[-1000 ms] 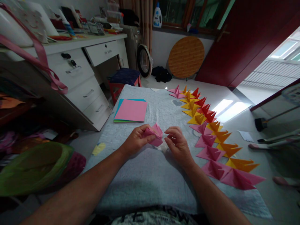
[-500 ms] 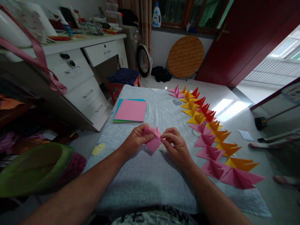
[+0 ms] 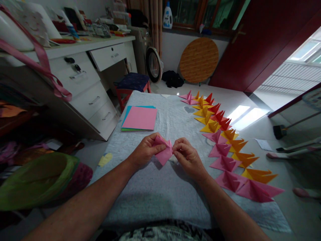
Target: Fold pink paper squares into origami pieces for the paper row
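Between my hands, a little above the cloth, is a partly folded pink origami paper [image 3: 163, 156]. My left hand [image 3: 147, 149] grips its left side, thumb lying across the front. The fingertips of my right hand [image 3: 187, 154] pinch the narrow right tip of the same paper. Beyond my left hand lies a stack of square origami sheets [image 3: 140, 118], pink on top with blue and green edges showing. Rows of folded paper cranes in pink [image 3: 225, 163], yellow [image 3: 210, 126] and red [image 3: 219, 115] run along the right side of the table.
A pale grey cloth [image 3: 152, 197] covers the table. At left stand a green-lined bin [image 3: 72, 164] and a white desk [image 3: 75, 73] with drawers. A stool [image 3: 132, 82], a washing machine [image 3: 141, 43] with its door ajar and a round wooden tabletop [image 3: 199, 60] are behind.
The pink paper has tilted slightly, its lower corner now a bit lower. My right fingers have shifted slightly at its tip. The cranes and the stack have stayed put.
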`<state>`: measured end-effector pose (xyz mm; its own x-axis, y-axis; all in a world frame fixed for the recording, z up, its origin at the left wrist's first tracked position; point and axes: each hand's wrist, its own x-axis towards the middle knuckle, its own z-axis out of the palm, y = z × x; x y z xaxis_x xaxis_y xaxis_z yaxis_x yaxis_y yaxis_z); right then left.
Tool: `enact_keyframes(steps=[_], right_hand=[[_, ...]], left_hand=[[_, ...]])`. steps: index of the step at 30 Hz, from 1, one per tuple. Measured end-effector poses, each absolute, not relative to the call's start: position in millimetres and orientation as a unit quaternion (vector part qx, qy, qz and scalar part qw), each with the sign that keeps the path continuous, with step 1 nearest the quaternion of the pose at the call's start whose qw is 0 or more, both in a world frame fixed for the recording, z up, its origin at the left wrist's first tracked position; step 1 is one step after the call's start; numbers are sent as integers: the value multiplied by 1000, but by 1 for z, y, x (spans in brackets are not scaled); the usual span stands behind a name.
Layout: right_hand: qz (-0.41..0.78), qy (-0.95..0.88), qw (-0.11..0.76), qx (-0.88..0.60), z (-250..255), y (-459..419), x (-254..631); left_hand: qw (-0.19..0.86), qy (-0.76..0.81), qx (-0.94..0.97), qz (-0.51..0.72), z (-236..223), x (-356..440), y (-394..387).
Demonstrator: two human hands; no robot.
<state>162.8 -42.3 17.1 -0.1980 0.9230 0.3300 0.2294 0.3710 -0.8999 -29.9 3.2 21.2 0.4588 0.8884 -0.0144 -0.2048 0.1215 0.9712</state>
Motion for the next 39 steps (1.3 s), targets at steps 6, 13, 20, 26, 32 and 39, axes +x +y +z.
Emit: enact_keyframes(steps=[6, 13, 20, 26, 32, 39], right_hand=[[376, -639, 493, -456, 13, -42, 162], [361, -657, 474, -462, 9, -40, 163], [330, -688, 469, -445, 10, -38, 162], [324, -681, 481, -447, 8, -39, 165], [279, -718, 477, -423, 9, -40, 162], [265, -732, 477, -408, 8, -41, 162]], left_hand=[[673, 316, 531, 407, 23, -33, 7], [567, 307, 641, 417, 24, -36, 5], [469, 321, 694, 442, 22, -35, 3], [602, 356, 549, 458, 12, -32, 9], [643, 353, 572, 367, 12, -31, 7], [496, 292, 705, 414, 20, -32, 4]])
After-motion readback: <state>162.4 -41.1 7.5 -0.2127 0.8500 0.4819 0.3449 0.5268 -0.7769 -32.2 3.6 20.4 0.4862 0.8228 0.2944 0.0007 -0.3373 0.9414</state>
